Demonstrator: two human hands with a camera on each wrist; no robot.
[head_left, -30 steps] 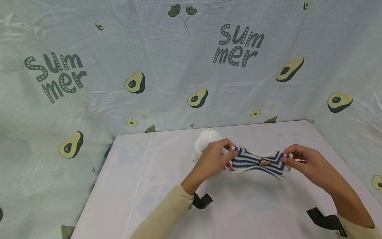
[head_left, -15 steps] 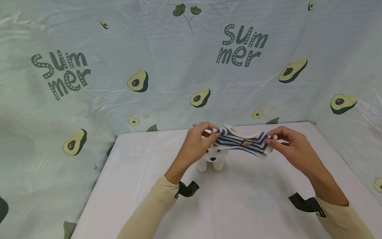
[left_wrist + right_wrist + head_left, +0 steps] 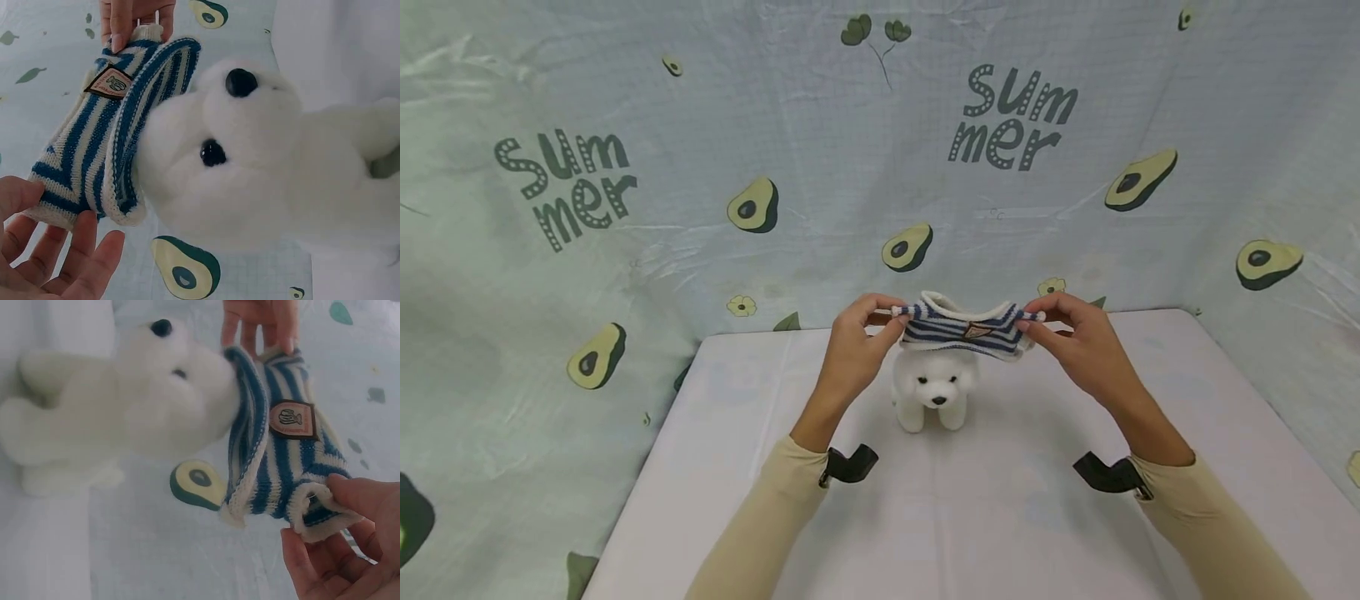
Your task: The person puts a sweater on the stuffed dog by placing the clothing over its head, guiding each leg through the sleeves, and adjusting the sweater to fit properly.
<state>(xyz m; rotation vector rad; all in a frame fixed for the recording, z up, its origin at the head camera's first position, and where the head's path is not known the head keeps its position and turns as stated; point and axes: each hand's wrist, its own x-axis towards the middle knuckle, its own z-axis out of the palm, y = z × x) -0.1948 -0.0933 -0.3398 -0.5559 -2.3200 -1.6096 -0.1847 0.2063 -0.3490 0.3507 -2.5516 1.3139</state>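
A small knitted sweater [image 3: 951, 331], striped blue and white with a patch on its front, is stretched between my two hands. My left hand [image 3: 856, 343] pinches one sleeve between thumb and fingers, and my right hand [image 3: 1078, 342] pinches the other sleeve. Just below it stands a white plush dog [image 3: 936, 392] on its feet, facing me. In the left wrist view the sweater's wide bottom opening lies against the top of the plush dog's head [image 3: 206, 156]. The right wrist view shows a sleeve cuff [image 3: 322, 515] held by the right fingertips. The dog's back is hidden.
A pale table [image 3: 760, 517] carries the dog near its far edge. Behind it hangs a cloth backdrop [image 3: 820, 167] printed with avocados and lettering. Black straps [image 3: 850, 464] sit at both wrists.
Both hands have moved left and upward with the sweater, from the dog's right side in the view to above its head. The dog's face, hidden before, now shows.
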